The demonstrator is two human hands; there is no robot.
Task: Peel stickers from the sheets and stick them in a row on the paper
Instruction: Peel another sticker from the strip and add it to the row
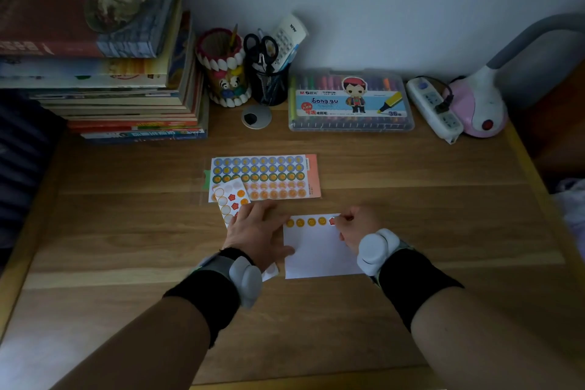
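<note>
A white paper (318,253) lies on the desk with a row of several yellow smiley stickers (305,222) along its top edge. A red flower sticker (331,221) sits at the row's right end, under the fingertips of my right hand (356,226), which press on it. My left hand (258,229) lies flat, fingers spread, over a small sticker sheet (230,199) and the paper's left edge. A large sheet of round stickers (264,177) lies just beyond both hands.
A stack of books (104,73) fills the back left. Along the wall stand a toothed pen cup (225,70), a mesh holder with scissors (268,73), a marker box (349,101), a power strip (435,109) and a pink lamp (481,104).
</note>
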